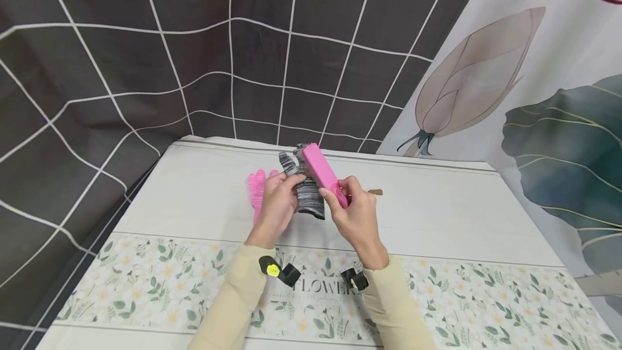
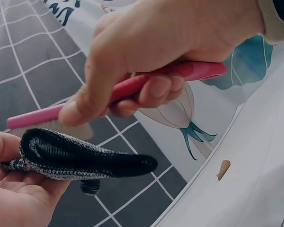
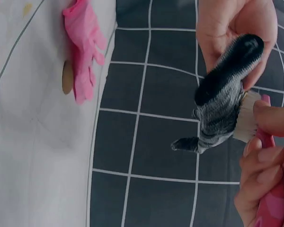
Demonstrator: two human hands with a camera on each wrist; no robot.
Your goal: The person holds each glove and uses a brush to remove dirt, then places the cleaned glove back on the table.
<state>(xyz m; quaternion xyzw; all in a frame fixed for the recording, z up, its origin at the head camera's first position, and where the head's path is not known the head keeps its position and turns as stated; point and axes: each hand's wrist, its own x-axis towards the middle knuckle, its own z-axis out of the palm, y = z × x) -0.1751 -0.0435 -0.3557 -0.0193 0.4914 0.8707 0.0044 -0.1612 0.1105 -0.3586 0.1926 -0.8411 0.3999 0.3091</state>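
My left hand [image 1: 278,207] holds a grey-and-black striped knit glove [image 1: 310,200] up above the table, its thumb on the near face and fingers behind. The dark cuff opening [image 2: 85,156] faces the left wrist camera. My right hand [image 1: 358,219] grips a pink brush [image 1: 322,169] by its handle, thumb along one side and fingers curled round the other. The pale bristles [image 3: 246,118] touch the glove's knit surface in the right wrist view. Part of the glove's finger end is hidden behind the brush in the head view.
A pink glove [image 1: 256,187] lies on the white table [image 1: 437,215], partly behind my left hand. A small brown piece [image 1: 376,192] lies right of my right hand. Beside the pink glove, the right wrist view shows a brown oval [image 3: 67,77]. A dark grid-patterned curtain [image 1: 194,58] hangs behind.
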